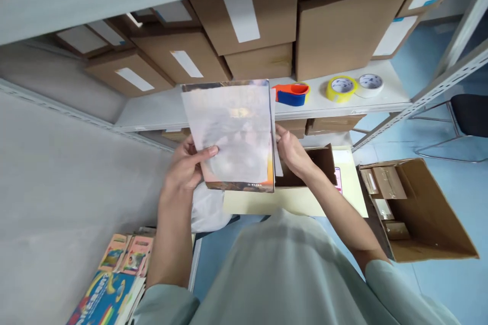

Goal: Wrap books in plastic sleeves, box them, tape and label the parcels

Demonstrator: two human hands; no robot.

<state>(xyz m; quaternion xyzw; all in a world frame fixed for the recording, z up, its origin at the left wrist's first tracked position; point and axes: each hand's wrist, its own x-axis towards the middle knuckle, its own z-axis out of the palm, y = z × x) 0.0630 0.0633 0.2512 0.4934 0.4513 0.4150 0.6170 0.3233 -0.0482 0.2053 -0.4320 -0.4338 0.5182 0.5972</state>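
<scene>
In front of my chest I hold a book [239, 185] with a dark, colourful cover. A thin white paper sheet [236, 134] lies over most of that cover, and the picture shows faintly through it. My left hand [186, 162] grips the book's left side, thumb pressed on the sheet. At the right edge my right hand [290, 150] has its fingers closed on white paper that sticks out past the book; part of its fingertips is hidden. Below the book stands an open cardboard box [322, 160] on a pale yellow surface [293, 203].
Brown cartons [259, 15] with white labels fill the metal shelf ahead. An orange-and-blue tape dispenser [292, 95], yellow tape roll [341, 89] and white tape roll [369, 85] lie on its ledge. A large open carton [430, 213] is right; stacked books [107, 294] lie lower left.
</scene>
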